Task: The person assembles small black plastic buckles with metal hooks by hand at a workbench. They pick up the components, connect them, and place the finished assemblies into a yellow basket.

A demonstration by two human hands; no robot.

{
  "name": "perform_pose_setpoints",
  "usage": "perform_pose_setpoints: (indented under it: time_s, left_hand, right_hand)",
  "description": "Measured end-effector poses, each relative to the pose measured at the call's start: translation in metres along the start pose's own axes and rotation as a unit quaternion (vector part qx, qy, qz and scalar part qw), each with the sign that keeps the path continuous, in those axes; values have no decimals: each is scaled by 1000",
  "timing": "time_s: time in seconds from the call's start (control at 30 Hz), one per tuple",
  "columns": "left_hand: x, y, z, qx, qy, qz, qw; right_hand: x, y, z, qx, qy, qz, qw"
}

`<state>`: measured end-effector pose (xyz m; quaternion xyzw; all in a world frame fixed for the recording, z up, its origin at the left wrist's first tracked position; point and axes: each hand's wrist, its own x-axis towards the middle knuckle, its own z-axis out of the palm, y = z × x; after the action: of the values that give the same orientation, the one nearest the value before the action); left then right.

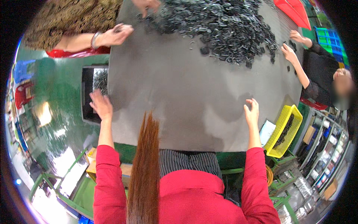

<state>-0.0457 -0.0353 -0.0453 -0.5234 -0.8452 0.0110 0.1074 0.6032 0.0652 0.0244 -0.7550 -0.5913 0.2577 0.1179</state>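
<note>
My left hand (101, 104) is raised at the left edge of the grey table (160, 74), fingers spread and slightly blurred, nothing in them. Just beyond it, lower down, stands a black bin (87, 100) with small dark pieces inside. Over the right part of the table is my right hand (252, 112), its fingers bent, thumb and forefinger apart; I see nothing between them. A large heap of small flat black pieces (231, 33) covers the table's far side, away from both my hands.
A yellow basket (296, 128) with black pieces and a pale blue pad (267, 132) sit at the right edge. Other people's hands (115, 35) work at the far left and, near a few loose pieces, at the right (291, 55). A red tray (294, 13) lies far right.
</note>
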Motion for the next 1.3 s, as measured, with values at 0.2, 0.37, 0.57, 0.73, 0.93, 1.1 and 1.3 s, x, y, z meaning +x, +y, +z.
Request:
perform_pose_setpoints:
  time_s: [0.2,0.37,0.57,0.73,0.93,1.1,1.3]
  left_hand:
    - [34,171,-67,-261,-3,190,947]
    - [52,361,-62,-368,-8,231,901]
    - [77,518,-58,-481,32,99,871]
    - [67,562,-77,-736,-29,-29,676]
    - [25,542,-113,-891,-205,-194,356]
    - [-16,521,-126,-851,-335,-238,327]
    - [-52,487,-134,-761,-383,-203,483]
  right_hand:
    - [94,-9,5,21,141,-85,986]
    - [193,-1,11,9,208,-57,976]
    - [215,-66,61,1,212,-209,955]
    - [199,-110,72,288,182,-207,917]
    - [151,-93,52,600,-55,-50,797]
    - [94,-70,32,653,-105,5,750]
    - [42,-11,17,579,-117,160,791]
